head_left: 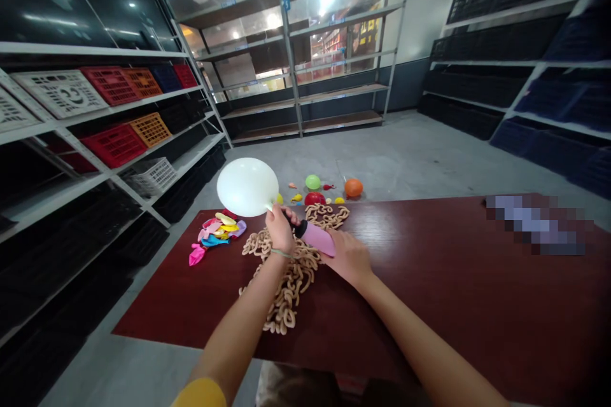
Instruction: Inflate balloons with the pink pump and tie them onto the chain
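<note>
- The yellow sleeve (pixel 200 393) shows at the bottom edge, on the person's left arm, with a thin greenish band (pixel 282 254) around that wrist.
- The right hand (pixel 347 257) closes on the rear end of a pink hand pump (pixel 316 238), which is held just above the bench.
- The pump's long axis runs from lower right to upper left, nearly level, with its black nozzle (pixel 300 227) pointing up and left.
- The left hand (pixel 280 231) is closed in a pinch at the nozzle tip, gripping the neck of a white balloon (pixel 247 187).
- The round balloon is inflated and sits up and left of that hand, beyond the bench's far edge in this view.
- A tangled heap of beige curly strands (pixel 286 267) lies on the dark red bench (pixel 429 318), directly beneath both hands.
- Limp balloons in pink, yellow and blue (pixel 217 233) lie beside the heap, toward the left.
- A pixelated patch (pixel 539 224) covers something at the bench's right.
- Green (pixel 312 182), red (pixel 315 199) and orange (pixel 354 187) balloons lie beyond the bench, on the grey floor (pixel 405 152).
- Farther off stand metal shelves (pixel 291 70), with red plastic crates (pixel 113 149) on the left.
</note>
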Action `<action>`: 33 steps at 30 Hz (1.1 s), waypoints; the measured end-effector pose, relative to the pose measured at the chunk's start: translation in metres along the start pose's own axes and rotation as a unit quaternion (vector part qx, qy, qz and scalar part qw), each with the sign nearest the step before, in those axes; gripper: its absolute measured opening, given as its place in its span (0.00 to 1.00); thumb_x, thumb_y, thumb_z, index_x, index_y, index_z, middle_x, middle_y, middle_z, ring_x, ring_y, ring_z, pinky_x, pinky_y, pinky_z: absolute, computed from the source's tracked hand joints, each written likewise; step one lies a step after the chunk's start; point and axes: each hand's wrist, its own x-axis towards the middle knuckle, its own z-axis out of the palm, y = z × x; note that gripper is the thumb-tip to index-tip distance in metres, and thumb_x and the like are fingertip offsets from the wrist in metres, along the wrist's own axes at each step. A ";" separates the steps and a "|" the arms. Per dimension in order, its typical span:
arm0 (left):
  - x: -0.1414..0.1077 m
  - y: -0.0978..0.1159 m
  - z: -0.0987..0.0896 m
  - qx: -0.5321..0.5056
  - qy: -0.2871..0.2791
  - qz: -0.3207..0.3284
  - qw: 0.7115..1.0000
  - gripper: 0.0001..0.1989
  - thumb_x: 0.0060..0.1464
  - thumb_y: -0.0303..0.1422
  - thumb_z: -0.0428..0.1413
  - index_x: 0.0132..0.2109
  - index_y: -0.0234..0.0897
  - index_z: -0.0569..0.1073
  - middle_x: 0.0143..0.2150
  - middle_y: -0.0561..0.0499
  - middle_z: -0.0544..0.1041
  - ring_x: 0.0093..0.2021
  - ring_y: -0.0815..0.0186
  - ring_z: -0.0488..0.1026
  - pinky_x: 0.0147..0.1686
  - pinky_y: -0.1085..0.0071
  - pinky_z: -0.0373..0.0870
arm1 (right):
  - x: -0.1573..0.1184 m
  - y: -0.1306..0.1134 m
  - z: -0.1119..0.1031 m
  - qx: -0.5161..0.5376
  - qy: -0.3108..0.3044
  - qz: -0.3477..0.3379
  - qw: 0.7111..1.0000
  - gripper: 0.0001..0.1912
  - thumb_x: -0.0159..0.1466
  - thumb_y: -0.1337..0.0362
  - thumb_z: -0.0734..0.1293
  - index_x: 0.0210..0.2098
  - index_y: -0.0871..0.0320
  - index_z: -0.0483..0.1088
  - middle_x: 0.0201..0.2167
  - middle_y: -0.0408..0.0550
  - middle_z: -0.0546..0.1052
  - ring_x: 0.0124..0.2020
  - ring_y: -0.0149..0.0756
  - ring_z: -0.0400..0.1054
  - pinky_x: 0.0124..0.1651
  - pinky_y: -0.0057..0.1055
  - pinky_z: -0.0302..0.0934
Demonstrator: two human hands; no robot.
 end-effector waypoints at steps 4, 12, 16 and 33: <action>0.022 0.053 -0.012 -0.004 -0.006 0.029 1.000 0.14 0.54 0.38 0.56 0.28 0.39 0.58 0.19 0.60 0.59 0.15 0.75 0.57 0.16 0.77 0.54 | -0.002 -0.002 0.002 0.015 0.010 -0.023 1.000 0.21 0.57 0.58 0.69 0.48 0.57 0.68 0.37 0.50 0.76 0.38 0.40 0.70 0.37 0.31 0.57; 0.040 0.094 -0.003 -0.015 0.025 0.111 0.993 0.12 0.54 0.37 0.55 0.29 0.39 0.58 0.20 0.61 0.58 0.14 0.77 0.54 0.14 0.78 0.49 | 0.002 -0.002 0.005 0.054 0.016 -0.006 0.998 0.21 0.55 0.60 0.69 0.48 0.57 0.68 0.38 0.50 0.77 0.38 0.41 0.70 0.37 0.32 0.59; 0.004 0.027 0.005 -0.019 0.026 0.072 0.997 0.15 0.55 0.40 0.55 0.29 0.40 0.57 0.19 0.61 0.59 0.14 0.76 0.56 0.15 0.77 0.52 | 0.002 0.002 0.002 0.034 0.022 -0.006 0.999 0.20 0.55 0.61 0.70 0.47 0.58 0.68 0.39 0.51 0.77 0.39 0.41 0.70 0.39 0.33 0.58; 0.049 0.098 -0.008 -0.011 0.037 0.122 0.992 0.12 0.54 0.36 0.54 0.30 0.39 0.58 0.20 0.61 0.58 0.14 0.77 0.54 0.15 0.78 0.50 | 0.003 0.000 0.003 0.034 0.039 -0.024 0.998 0.19 0.55 0.61 0.69 0.46 0.58 0.69 0.37 0.48 0.77 0.37 0.40 0.70 0.36 0.31 0.58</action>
